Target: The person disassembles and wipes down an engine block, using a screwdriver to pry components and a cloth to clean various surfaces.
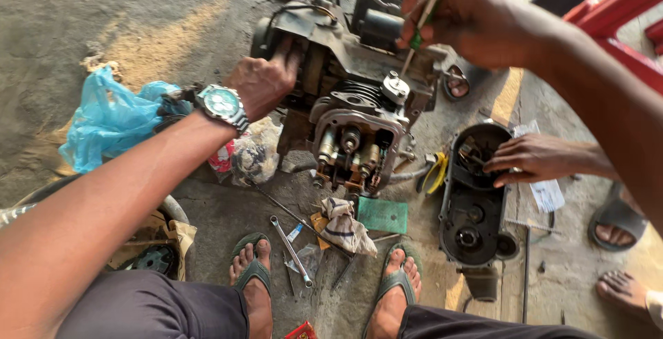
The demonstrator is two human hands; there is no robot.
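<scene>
Left hand (266,83), wrist extended, grip closed on the engine (359,104) casing; right hand (469,17), raised above, pinches a green-handled screwdriver (416,35) pointing down at the engine.

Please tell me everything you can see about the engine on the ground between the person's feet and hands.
The engine is a small, greasy grey metal block with cooling fins and an open head end showing valve springs and brass-coloured parts. It rests on the dirty concrete floor. The left hand grips its left side; the right hand holds a green-handled screwdriver whose tip meets its top.
</scene>
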